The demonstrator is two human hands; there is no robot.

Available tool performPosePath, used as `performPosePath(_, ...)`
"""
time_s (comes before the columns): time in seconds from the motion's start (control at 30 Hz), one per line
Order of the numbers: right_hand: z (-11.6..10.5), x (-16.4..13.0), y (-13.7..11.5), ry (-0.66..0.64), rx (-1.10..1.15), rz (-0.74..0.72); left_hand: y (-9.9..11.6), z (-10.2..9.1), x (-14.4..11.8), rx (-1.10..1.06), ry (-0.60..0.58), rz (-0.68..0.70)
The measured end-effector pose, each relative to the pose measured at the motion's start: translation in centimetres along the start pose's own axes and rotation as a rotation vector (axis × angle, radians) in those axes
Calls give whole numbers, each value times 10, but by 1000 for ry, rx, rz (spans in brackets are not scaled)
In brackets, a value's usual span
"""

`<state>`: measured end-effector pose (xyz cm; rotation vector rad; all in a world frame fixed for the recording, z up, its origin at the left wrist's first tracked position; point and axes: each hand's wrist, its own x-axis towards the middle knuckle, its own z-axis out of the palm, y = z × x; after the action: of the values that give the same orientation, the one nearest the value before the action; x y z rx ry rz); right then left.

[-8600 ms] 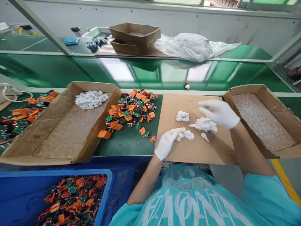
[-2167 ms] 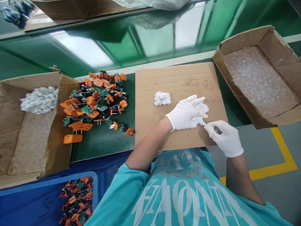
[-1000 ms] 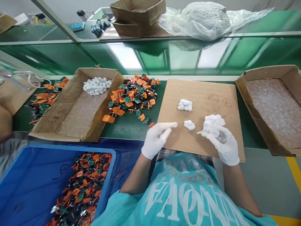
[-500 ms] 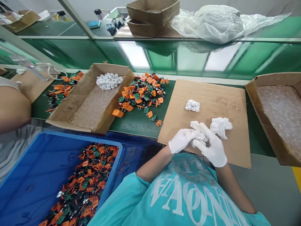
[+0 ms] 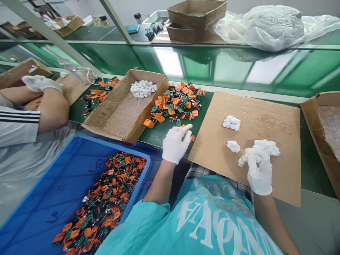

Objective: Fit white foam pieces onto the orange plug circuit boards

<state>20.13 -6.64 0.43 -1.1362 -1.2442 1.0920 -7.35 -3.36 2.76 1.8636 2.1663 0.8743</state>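
The left hand [image 5: 175, 143], fingers loosely apart and empty, reaches toward the orange circuit board pile [image 5: 176, 104] on the tabletop [image 5: 159, 131]. The right hand [image 5: 259, 166] is clamped on white plastic shells [image 5: 265, 147] over the cardboard sheet [image 5: 265, 117]. Step in hand: board pickup, likely; next requires a single-board pinch.

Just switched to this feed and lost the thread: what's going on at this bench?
A gloved person works over a cardboard sheet on a green bench. The right hand rests on a heap of white pieces on the sheet. The left hand is stretched toward a pile of orange boards beside it, touching none that I can see. Two smaller white clumps lie on the sheet. A co-worker's arm shows at left.
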Motion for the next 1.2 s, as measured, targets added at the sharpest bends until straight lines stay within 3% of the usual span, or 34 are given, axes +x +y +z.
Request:
performPosePath(0.07, 0, 2, -4, -65, 150, 36, -15, 2, 7, 86, 7, -86)
performPosePath(0.2, -1, 3, -11, -148, 303, 142, -27, 13, 11, 112, -106, -137)
performPosePath(0.37, -4, 2, -4, -92, 269, 178, -32, 24, 8, 110, -137, -80)
performPosePath(0.57, 0, 4, 1, -34, 276, 171, -37, 19, 8, -39, -257, -23)
performPosePath(0.7, 1, 4, -4, -105, 296, 164, -37, 15, 7, -96, -293, -60)
performPosePath(0.77, 1, 4, -4, -139, 284, 191, -34, 12, 5, -51, -272, -74)
performPosePath(0.87, 1, 1, -1, -147, 234, 214, -18, 4, -1, 8, -86, -70)
performPosePath(0.93, 3, -2, 4, -144, 184, 191, 2, 1, -8, -110, 1, -50)
performPosePath(0.97, 4, -3, 6, -144, 143, 156, 13, 1, -12, -225, -43, -42)
performPosePath(1.03, 5, -5, 10, -151, 7, 32, 37, 5, -19, -462, -296, -49)
performPosePath(1.13, 6, -4, 12, -157, -306, -200, 65, 20, -26, -647, -637, 17)
performPosePath(1.2, 6, -2, 10, -145, -470, -300, 75, 31, -28, -752, -777, 5)
